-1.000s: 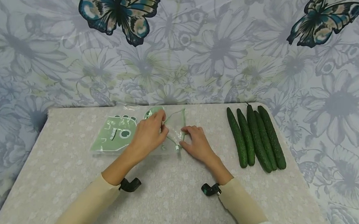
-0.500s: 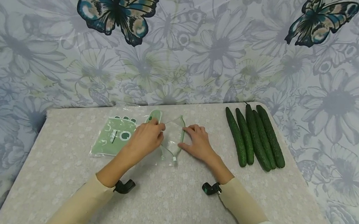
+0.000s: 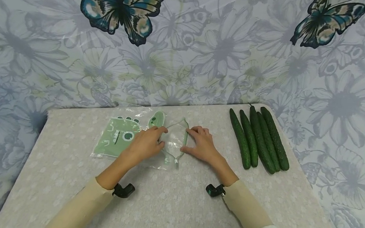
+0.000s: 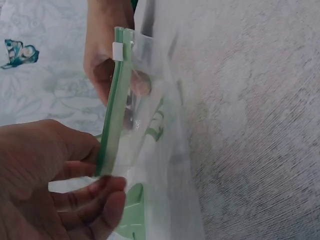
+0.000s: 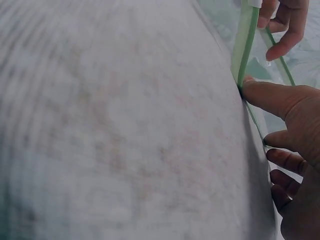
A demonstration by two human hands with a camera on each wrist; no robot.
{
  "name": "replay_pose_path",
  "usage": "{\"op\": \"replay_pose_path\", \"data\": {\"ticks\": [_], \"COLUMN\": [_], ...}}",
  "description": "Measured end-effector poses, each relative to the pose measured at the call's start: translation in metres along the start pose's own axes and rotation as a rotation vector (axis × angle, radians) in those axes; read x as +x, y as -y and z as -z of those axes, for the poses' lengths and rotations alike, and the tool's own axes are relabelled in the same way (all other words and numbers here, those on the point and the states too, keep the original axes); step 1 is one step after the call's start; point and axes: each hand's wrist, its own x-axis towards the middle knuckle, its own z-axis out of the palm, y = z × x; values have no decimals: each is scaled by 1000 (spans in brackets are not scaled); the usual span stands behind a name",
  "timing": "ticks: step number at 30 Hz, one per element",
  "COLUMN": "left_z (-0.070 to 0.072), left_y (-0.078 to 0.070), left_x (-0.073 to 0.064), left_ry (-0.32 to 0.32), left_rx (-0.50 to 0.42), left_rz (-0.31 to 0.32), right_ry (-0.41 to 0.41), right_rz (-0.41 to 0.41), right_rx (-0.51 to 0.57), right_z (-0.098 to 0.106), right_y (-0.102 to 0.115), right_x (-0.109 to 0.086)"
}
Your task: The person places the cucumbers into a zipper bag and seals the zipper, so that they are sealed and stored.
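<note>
A clear zip bag [image 3: 171, 138] with a green cartoon print [image 3: 117, 137] lies on the table, its green-edged mouth spread wide between the hands. My left hand [image 3: 145, 141] pinches the mouth's left lip; in the left wrist view its thumb and fingers meet at the green zip strip [image 4: 111, 120]. My right hand [image 3: 202, 143] holds the opposite lip, thumb and fingers set apart along that edge. In the right wrist view the thumb [image 5: 265, 95] touches the strip. A white slider [image 3: 176, 161] sits at the mouth's near corner.
Several dark green cucumbers [image 3: 258, 140] lie side by side at the table's right. The tablecloth [image 3: 176, 205] is beige. Behind the table hangs a floral cloth with butterflies [image 3: 221, 60]. A black camera is worn on each wrist.
My left hand has moved slightly left and nearer to me, pulling its lip away from the right one. The bag's mouth has widened. My right hand has barely moved.
</note>
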Motion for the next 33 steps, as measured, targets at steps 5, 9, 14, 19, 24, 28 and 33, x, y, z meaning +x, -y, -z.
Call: {"op": "replay_pose_path", "data": {"ticks": [5,9,14,19,24,28,33], "left_z": [0,13,29,39,36,28,22], "left_y": [-8,-26,-47,-44,-31,-28,-28], "left_x": [-5,-12,-15,-11,-3,1,4], "left_ry": [-167,-315,-320,-201,-97,-70,-50], "left_rx": [57,167,187,11,-166,-215,-245], "left_rz": [-15,-30,-72,-56,-37,-45,-64], "right_ry": [20,8,1,12,21,30,-18], "right_rz": [16,30,36,43,52,72,88], "right_rx": [-22,-32,-33,-40,-46,-32,53], "right_z": [-1,1,1,1,4,9,19], "right_y": [-1,-2,-5,-6,-3,0,4], "right_x": [0,-1,0,-1,-5,-9,-15]}}
